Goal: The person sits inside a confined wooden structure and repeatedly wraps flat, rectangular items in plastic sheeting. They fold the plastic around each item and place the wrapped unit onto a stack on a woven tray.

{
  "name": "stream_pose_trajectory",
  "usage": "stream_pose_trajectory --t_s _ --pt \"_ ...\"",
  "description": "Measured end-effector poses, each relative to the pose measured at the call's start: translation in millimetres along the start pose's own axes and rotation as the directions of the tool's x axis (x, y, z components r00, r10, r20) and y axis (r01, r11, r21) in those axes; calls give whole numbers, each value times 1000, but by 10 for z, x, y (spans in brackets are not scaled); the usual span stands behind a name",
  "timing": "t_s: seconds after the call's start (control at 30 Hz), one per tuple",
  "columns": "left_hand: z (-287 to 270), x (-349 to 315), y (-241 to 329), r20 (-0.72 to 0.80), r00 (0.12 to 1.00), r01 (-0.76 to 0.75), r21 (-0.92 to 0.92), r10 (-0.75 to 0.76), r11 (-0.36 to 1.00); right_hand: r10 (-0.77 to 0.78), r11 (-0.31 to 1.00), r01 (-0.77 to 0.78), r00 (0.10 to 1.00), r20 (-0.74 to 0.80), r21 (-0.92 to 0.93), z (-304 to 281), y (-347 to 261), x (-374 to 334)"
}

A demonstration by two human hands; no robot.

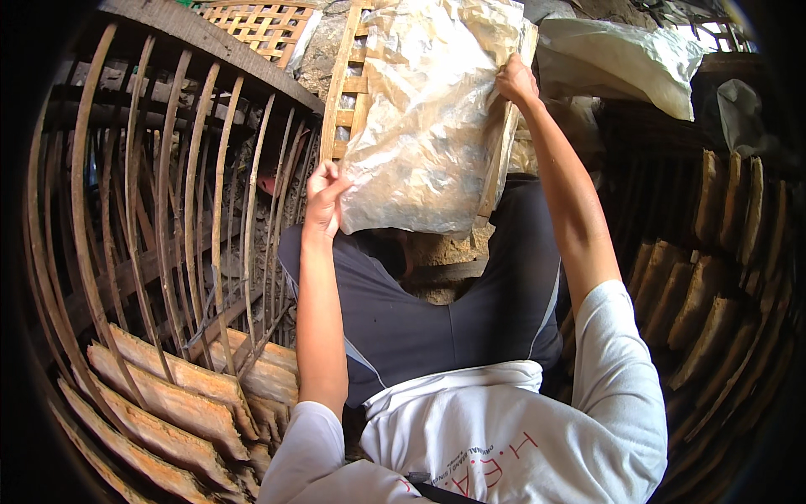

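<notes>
A crinkled, translucent plastic sheet (pixel 428 126) lies spread over a slatted wooden frame (pixel 334 92) in front of me, above my knees. My left hand (pixel 323 200) is closed on the sheet's near left edge, thumb against the fingers. Farther off, my right hand (pixel 515 81) is closed at the sheet's right edge, beside the frame's side rail (pixel 497 172). Its fingertips are turned away, but the sheet's edge runs into its grip. Brownish patches show dimly through the plastic; what they are I cannot make out.
On the left stands a rack of thin upright sticks (pixel 168 193), with stacked brown slabs (pixel 180 403) below it. More slabs (pixel 697 311) stand in rows at the right. Another plastic sheet (pixel 617 59) lies at the far right, and a woven lattice panel (pixel 252 29) at the far left.
</notes>
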State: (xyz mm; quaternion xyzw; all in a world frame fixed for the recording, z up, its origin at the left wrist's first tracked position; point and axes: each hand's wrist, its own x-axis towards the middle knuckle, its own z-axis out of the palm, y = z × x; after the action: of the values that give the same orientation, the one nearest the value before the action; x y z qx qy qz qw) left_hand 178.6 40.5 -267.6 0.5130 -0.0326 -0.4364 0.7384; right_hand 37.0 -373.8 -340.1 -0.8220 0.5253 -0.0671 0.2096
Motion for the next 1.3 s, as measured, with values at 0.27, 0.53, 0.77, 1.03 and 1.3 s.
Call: stream_pose_trajectory --t_s 0.27,0.53,0.77,1.03,1.3 --pt "-454 50 -220 -271 844 -125 739 463 662 177 855 -287 945 276 432 -287 50 -169" --pt "-301 -88 -202 -174 860 18 950 480 313 116 922 -229 933 341 312 -331 251 -523" --pt "-251 -76 -245 -162 792 -2 964 589 267 143 988 -142 990 -12 66 -348 -203 -468" --pt "365 -122 -619 201 907 -133 970 369 -201 -637 765 640 768 62 -71 -113 -767 -1232" --pt "279 55 -937 66 881 22 983 468 -182 -945 133 930 15 325 344 610 -944 -1427"
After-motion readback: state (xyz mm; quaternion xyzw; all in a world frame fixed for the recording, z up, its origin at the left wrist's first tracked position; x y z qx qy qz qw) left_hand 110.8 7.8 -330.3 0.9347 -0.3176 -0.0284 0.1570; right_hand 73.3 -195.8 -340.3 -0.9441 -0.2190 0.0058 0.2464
